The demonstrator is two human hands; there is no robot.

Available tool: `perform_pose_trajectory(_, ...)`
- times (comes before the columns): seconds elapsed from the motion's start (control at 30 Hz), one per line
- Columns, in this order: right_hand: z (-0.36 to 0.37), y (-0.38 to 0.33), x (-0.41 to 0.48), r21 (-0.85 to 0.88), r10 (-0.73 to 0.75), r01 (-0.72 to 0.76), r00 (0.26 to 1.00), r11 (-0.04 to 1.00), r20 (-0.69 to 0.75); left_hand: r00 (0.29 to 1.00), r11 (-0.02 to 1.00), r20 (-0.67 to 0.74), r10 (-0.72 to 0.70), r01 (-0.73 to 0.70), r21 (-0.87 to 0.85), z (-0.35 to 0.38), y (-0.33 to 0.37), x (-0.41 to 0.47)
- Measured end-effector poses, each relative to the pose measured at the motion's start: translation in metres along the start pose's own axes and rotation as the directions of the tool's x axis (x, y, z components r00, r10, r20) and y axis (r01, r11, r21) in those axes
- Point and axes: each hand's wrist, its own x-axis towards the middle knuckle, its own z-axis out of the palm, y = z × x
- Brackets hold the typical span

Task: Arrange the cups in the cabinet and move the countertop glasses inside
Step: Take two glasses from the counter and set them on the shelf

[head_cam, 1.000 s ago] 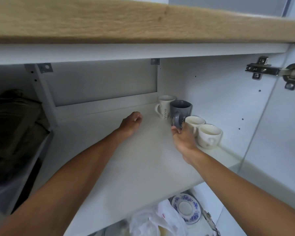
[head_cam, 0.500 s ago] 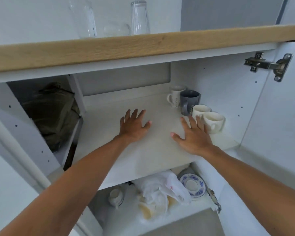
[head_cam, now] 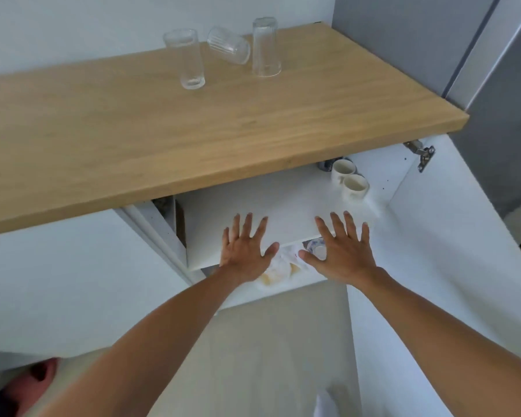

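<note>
Three clear glasses stand at the back of the wooden countertop (head_cam: 193, 121): an upright glass (head_cam: 187, 58), a ribbed glass (head_cam: 227, 45) lying tilted, and an upside-down glass (head_cam: 265, 46). Inside the open cabinet, two white cups (head_cam: 343, 170) (head_cam: 355, 186) sit at the right of the white shelf (head_cam: 247, 200); a grey cup (head_cam: 324, 165) peeks out behind them under the counter edge. My left hand (head_cam: 244, 251) and my right hand (head_cam: 342, 249) hover flat with fingers spread over the shelf's front edge, holding nothing.
Below the shelf lie a white plastic bag (head_cam: 278, 270) and a blue-patterned saucer (head_cam: 315, 246). The cabinet door (head_cam: 451, 236) hangs open on the right from a metal hinge (head_cam: 421, 152). A grey appliance (head_cam: 433, 49) stands at the right.
My right hand let go of the grey cup, and both hands drew back to the shelf's front edge, fingers spread. The view rose, bringing the countertop and glasses into sight.
</note>
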Motion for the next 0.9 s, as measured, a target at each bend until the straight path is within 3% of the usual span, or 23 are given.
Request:
perform_pose_trajectory(0.13, -0.047, -0.009, -0.069, 0.010, -0.022, 0.021, 0.999, 1.000, 0.045, 0.998, 1.000, 0.057, -0.006, 0.006, -0.007, -0.041, 0.012, -0.080)
perform_pose_trajectory(0.47, -0.185, 0.007, -0.142, 0.015, -0.086, 0.086, 0.996, 0.996, -0.011, 0.994, 0.993, -0.040, -0.103, 0.100, -0.066, -0.167, 0.048, -0.177)
perform_pose_trajectory(0.7, -0.258, 0.004, -0.116, 0.004, -0.132, 0.133, 0.985, 0.991, -0.112, 0.982, 0.988, -0.138, -0.126, 0.112, -0.103, -0.240, 0.042, -0.162)
perform_pose_trajectory(0.9, -0.295, -0.029, -0.045, 0.006, -0.116, 0.118, 0.980, 0.993, -0.161, 0.970, 0.987, -0.199, -0.138, 0.117, -0.112, -0.287, 0.005, -0.090)
